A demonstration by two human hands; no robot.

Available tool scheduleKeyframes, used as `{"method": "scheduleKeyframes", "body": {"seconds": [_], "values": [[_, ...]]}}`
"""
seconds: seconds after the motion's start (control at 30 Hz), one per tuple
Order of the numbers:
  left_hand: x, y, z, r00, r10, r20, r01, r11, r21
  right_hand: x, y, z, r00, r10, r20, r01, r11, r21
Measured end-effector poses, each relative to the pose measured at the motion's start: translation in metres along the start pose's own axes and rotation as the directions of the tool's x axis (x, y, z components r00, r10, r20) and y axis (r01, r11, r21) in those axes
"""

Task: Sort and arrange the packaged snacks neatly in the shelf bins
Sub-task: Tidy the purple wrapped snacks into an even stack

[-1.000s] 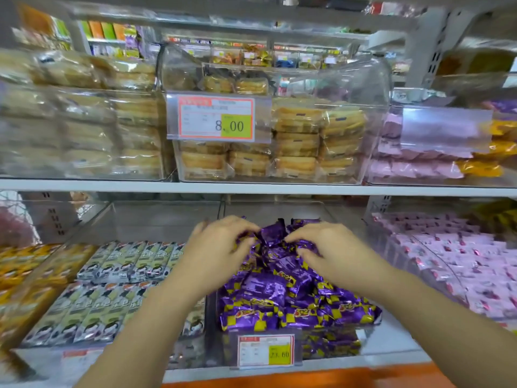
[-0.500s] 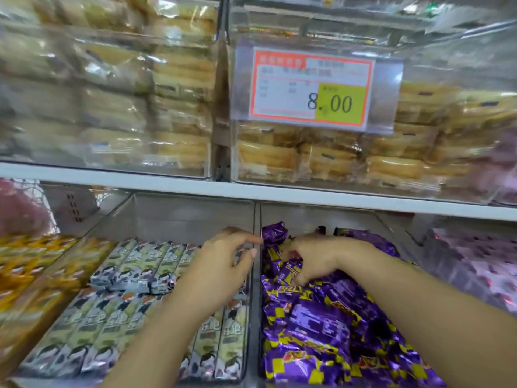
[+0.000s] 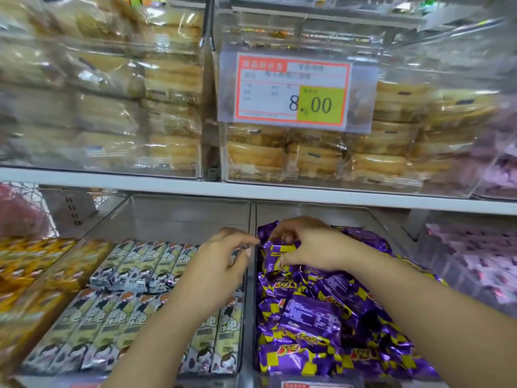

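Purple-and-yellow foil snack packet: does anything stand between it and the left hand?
Nothing visible. The left hand reaches over the clear bin divider, fingertips beside the purple-and-yellow foil snack packet that the right hand pinches.

My right hand (image 3: 310, 247), gripping one, hid the rear purple-and-yellow foil snack packs (image 3: 313, 317). My left hand (image 3: 221, 264) and forearm covered some grey-green stick packs (image 3: 117, 317); whether its fingertips touched a purple pack, I could not tell. Small print on the red-bordered price label (image 3: 292, 91) was unreadable. Pink packs (image 3: 475, 261) at right were blurred.
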State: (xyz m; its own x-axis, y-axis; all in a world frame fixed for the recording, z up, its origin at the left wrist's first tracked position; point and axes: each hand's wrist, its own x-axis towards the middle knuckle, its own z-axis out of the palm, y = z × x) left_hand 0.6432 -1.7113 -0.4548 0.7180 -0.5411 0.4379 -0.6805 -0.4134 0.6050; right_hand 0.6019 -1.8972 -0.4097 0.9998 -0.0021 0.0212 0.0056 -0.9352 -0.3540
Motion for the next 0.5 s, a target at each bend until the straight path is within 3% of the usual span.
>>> {"method": "scheduleKeyframes", "body": {"seconds": [0.13, 0.27, 0.37, 0.5], "values": [[0.003, 0.009, 0.002, 0.999, 0.042, -0.024, -0.044, 0.997, -0.065, -0.018, -0.004, -0.006, 0.973, -0.141, -0.185, 0.153, 0.987, 0.052], [0.006, 0.016, 0.007, 0.999, 0.041, -0.028, -0.044, 0.991, -0.126, -0.031, -0.012, -0.004, 0.944, -0.123, -0.306, 0.168, 0.978, 0.123], [0.007, 0.017, 0.007, 0.999, -0.029, -0.022, 0.021, 0.948, -0.319, -0.034, -0.010, -0.003, 0.915, -0.121, -0.385, 0.193, 0.969, 0.153], [0.007, 0.021, 0.006, 0.995, -0.086, 0.053, 0.101, 0.824, -0.557, -0.037, -0.001, -0.004, 0.936, -0.055, -0.347, 0.155, 0.952, 0.265]]}}
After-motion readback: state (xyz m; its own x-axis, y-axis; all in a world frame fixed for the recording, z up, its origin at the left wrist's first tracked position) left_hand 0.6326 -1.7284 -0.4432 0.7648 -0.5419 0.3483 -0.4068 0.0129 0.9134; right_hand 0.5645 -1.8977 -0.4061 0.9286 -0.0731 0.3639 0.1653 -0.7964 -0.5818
